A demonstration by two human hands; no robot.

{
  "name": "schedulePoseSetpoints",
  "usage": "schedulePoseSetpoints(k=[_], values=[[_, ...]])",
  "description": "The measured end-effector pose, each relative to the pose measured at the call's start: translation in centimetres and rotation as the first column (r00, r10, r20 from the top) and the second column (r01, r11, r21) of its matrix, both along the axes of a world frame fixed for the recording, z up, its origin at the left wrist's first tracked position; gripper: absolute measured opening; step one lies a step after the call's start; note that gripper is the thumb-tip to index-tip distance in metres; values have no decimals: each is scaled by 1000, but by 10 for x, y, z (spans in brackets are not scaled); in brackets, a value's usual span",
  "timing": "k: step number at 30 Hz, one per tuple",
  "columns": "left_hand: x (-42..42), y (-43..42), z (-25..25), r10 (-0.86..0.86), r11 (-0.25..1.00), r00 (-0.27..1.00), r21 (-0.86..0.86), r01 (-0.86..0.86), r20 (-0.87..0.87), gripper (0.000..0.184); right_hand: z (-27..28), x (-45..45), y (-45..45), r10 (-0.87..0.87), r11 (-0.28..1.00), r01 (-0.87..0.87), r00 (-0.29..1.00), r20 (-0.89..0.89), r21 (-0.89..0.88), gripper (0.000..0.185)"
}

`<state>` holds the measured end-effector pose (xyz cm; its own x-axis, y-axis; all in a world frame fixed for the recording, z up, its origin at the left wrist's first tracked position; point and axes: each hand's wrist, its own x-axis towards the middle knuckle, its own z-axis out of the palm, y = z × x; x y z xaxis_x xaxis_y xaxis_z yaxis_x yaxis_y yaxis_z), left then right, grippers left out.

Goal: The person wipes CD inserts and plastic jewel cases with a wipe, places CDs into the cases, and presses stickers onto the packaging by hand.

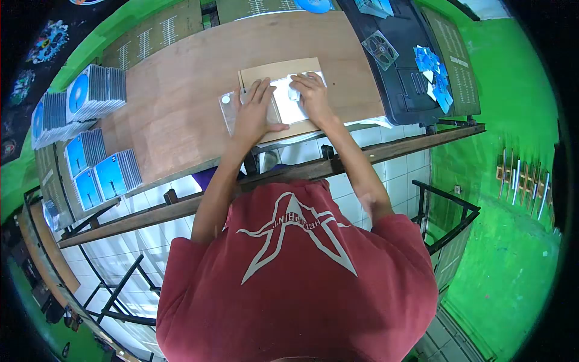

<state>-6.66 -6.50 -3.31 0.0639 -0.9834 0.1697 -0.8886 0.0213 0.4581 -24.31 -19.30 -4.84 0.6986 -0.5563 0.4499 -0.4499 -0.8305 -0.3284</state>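
An unfolded CD case lies on a brown cardboard sheet [283, 67] in front of me. Its clear plastic half [227, 111] is on the left, and its white half [291, 113] is on the right. My left hand [254, 114] rests on the clear half near the middle, with its fingers stretched out. My right hand [312, 99] is over the white half, its fingers bent around a small white wad [294, 94] that looks like cloth or tissue. The wad is partly hidden by the fingers and touches or nearly touches the white surface.
Stacks of blue-covered CD cases [96, 93] stand at the left of the wooden table [175, 102]. On the right, a black surface [401, 78] holds an open clear case [380, 50] and scattered blue-and-white pieces [435, 75]. A wooden rail [386, 151] runs along the front.
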Motion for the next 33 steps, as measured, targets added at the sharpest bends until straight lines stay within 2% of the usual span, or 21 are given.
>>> schedulePoseSetpoints(k=[1, 2, 6, 8, 10, 11, 13, 15, 17, 19, 20, 21, 23, 27, 29, 30, 33], values=[[0, -1, -1, 0, 1000, 1000, -17, 0, 0, 108, 2, -1, 3, 22, 999, -22, 1000, -11, 40, 35], [0, -2, -2, -7, 1000, 1000, -18, 7, -2, 108, 0, -4, 5, 53, 997, -53, 999, -3, 49, 27], [0, -1, -3, 3, 1000, 1000, 13, -3, 15, 108, 2, -8, 6, 69, 996, -70, 997, 19, 57, 28], [1, -1, -2, 0, 1000, 1000, 31, 0, 12, 109, 1, -14, 5, 127, 985, -132, 991, 50, 113, 30], [1, -1, 0, 2, 999, 1000, 49, -2, -2, 110, 3, -27, 16, 111, 977, -115, 993, 33, 177, 35], [1, -2, 1, 0, 999, 1000, 46, 0, -2, 110, 14, -32, 26, 102, 965, -103, 995, 15, 240, 40], [0, -1, 4, 10, 997, 1000, 77, -10, 6, 110, 45, -43, 37, 99, 965, -93, 995, -15, 246, 43], [1, -1, 3, 9, 998, 1000, 70, -8, -5, 110, 70, -49, 38, 95, 879, 20, 972, -215, 476, 37], [0, 0, 2, 0, 998, 1000, 66, 1, -19, 109, 71, -47, 29, 38, 861, 52, 985, -166, 506, 37], [0, -2, 1, 4, 997, 1000, 79, -4, 0, 109, 55, -37, 10, -111, 959, 81, 989, 95, 270, 34], [0, -2, 4, 5, 997, 1000, 76, -5, 2, 109, 48, -31, 5, -158, 962, 147, 987, 27, 231, 28], [0, -1, 6, 1, 996, 1000, 90, -1, 1, 109, 36, -26, 0, -158, 962, 147, 987, 31, 229, 28], [1, -2, 7, -2, 995, 1000, 100, 2, 2, 109, 18, -16, -7, -178, 984, 177, 983, -38, -20, 28], [1, -3, 5, 4, 996, 1000, 91, -4, 7, 109, 9, -2, 0, -199, 980, 198, 974, -106, -16, 23], [-1, -3, 4, 4, 994, 1000, 108, -5, 9, 109, 14, 8, 4, -143, 990, 143, 989, -40, -18, 23], [0, -3, 4, 3, 995, 1000, 97, -4, 16, 109, 17, 7, 7, -89, 996, 88, 992, -91, -21, 22], [0, -2, -1, 3, 999, 1000, 42, -3, 9, 109, 16, 13, 7, 4, 999, -9, 996, -92, -49, 20]])
